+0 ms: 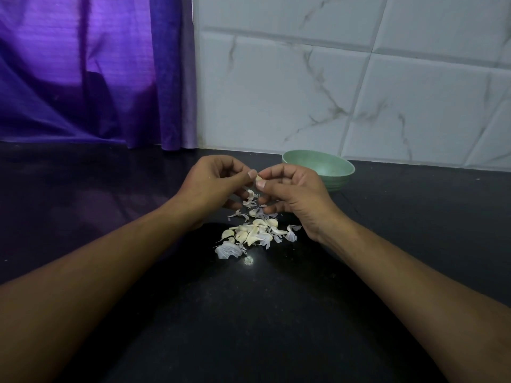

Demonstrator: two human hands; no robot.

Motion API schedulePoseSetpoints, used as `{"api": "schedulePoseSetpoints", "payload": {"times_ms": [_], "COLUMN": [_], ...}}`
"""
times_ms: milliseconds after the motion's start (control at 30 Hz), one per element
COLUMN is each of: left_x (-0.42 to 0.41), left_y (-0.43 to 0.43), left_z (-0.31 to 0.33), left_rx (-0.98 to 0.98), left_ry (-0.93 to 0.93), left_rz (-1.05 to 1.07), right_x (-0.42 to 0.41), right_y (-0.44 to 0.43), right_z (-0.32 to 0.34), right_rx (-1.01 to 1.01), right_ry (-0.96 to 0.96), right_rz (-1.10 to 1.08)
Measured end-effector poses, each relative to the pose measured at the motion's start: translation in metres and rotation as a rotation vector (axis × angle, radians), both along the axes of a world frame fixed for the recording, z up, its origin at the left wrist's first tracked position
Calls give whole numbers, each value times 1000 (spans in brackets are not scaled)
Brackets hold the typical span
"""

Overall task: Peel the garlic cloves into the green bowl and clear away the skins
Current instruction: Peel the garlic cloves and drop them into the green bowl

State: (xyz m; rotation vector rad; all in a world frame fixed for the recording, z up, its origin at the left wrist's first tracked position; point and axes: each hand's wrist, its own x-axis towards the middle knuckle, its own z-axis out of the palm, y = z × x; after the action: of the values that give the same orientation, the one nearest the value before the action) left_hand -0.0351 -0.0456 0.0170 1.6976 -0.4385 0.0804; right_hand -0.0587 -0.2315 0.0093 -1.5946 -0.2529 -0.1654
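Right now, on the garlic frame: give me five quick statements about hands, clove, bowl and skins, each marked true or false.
1. Both hands pinch one garlic clove between the fingertips. True: left hand and right hand meet on it.
2. The green bowl stands on the person's left side. False: it stands behind the right hand, by the tiled wall.
3. A pile of cloves and skins lies on the dark counter below the hands. True.
4. The skins are already cleared away. False: they lie loose on the counter.
5. The curtain is red. False: it is purple.
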Motion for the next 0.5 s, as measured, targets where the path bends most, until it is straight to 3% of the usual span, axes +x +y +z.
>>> {"api": "schedulePoseSetpoints", "payload": {"times_ms": [500], "left_x": [1], "left_y": [1], "left_z": [3], "left_rx": [-80], "left_ry": [83], "left_rz": [-70], "right_x": [2], "right_y": [-4], "right_z": [-2], "right_rx": [-10], "right_ry": [-31], "right_rz": [-10]}}
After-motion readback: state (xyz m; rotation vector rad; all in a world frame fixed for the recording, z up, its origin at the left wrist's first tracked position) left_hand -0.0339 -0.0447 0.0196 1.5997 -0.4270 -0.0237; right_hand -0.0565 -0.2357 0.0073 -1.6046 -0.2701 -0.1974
